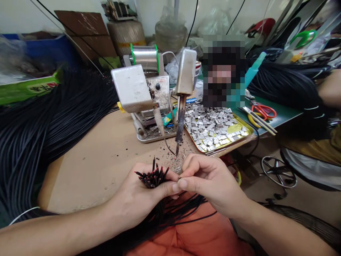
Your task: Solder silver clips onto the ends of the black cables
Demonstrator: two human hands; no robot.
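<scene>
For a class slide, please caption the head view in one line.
Left hand holding a bundle of black wires, right hand pinched close beside it, near a soldering iron.

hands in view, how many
2: the left hand around black wires, the right hand meeting it at the thumb tips. Any co-worker's hands may be hidden.

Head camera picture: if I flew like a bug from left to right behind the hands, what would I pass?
Green box → cardboard box → solder spool → soldering iron → red-handled tool.
</scene>
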